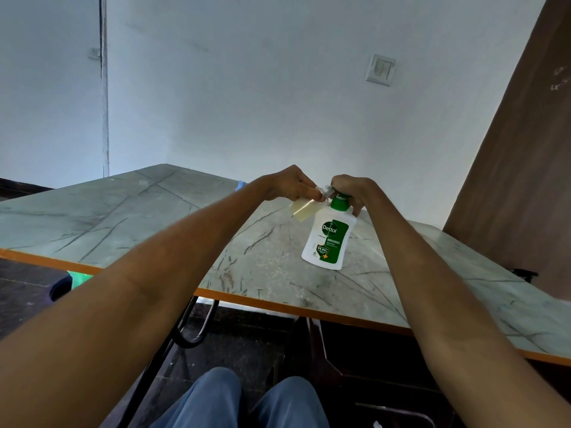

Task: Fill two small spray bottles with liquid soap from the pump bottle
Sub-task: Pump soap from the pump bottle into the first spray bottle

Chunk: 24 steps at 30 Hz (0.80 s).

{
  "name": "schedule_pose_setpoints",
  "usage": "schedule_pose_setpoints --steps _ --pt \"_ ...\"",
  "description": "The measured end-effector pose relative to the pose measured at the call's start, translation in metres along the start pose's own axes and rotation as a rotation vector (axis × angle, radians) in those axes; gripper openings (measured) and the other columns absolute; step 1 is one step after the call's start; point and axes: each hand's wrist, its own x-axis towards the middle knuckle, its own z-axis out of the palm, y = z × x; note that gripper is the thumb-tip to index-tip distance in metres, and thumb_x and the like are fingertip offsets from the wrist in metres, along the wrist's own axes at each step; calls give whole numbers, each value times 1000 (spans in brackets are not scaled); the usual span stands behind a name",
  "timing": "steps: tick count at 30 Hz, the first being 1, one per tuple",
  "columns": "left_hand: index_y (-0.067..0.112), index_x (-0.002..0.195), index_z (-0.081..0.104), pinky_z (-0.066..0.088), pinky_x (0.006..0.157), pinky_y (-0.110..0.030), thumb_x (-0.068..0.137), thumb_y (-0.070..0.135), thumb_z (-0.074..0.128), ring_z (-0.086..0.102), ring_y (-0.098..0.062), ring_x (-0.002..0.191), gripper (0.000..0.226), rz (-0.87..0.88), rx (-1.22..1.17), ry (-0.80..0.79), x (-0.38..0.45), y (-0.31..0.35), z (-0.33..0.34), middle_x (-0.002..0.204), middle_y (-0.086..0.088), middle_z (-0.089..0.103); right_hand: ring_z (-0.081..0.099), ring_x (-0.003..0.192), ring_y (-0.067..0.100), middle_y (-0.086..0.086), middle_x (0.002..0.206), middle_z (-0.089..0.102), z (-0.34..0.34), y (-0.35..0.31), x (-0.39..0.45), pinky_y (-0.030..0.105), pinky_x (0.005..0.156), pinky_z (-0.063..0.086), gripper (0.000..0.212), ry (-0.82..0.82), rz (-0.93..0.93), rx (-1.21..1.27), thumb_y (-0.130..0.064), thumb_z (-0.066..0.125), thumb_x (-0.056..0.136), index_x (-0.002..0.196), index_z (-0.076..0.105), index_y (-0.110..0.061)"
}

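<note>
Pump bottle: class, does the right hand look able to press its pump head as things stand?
Probably yes. The right hand already sits on top of the pump bottle, while the left hand holds the small bottle beside the spout.

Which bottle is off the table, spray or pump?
The small spray bottle, tilted, held in the left hand. The pump bottle stands on the table under the right hand.

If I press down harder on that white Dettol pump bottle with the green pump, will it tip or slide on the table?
The white plastic Dettol pump bottle is taller than its base, so it could tip if pushed sideways. The right hand grips its green pump, probably steadying it. The marble-patterned tabletop looks smooth, so sliding seems possible.
</note>
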Motion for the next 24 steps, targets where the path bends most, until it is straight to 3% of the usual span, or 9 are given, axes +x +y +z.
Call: schedule_pose_setpoints --steps 3,8,13,17,24 --pt "-3 108 66 50 81 -29 83 20 67 57 -18 94 34 -5 10 -3 1 0 0 115 -22 63 53 88 32 16 84 52 -2 -2 -1 53 89 44 20 -2 0 1 -15 27 90 76 40 -11" --pt "-3 109 66 49 88 -35 83 19 67 57 -18 93 34 3 -13 -2 2 -1 -1 116 -23 63 54 106 35 19 110 56 -5 -5 1 55 92 43 17 -48 -9 -20 -15 28 87 86 44 -9" --pt "-2 109 67 49 92 -38 83 19 67 57 -18 94 34 12 -32 12 3 0 -1 114 -20 65 53 95 32 16 98 56 -5 -4 0 53 92 42 21 -38 -29 -11 -15 27 89 78 44 -11" --pt "0 109 67 51 81 -28 82 20 68 59 -16 93 34 13 -22 4 4 -5 0 113 -17 66 53 87 32 16 81 52 -1 0 2 52 93 43 24 -12 -11 -4 -18 27 89 73 44 -11" --pt "0 109 67 50 92 -37 82 19 68 59 -17 95 33 5 -34 13 2 -4 0 113 -17 66 56 87 32 17 89 56 -3 -3 2 50 84 47 21 -22 -8 17 -15 27 88 76 44 -11"
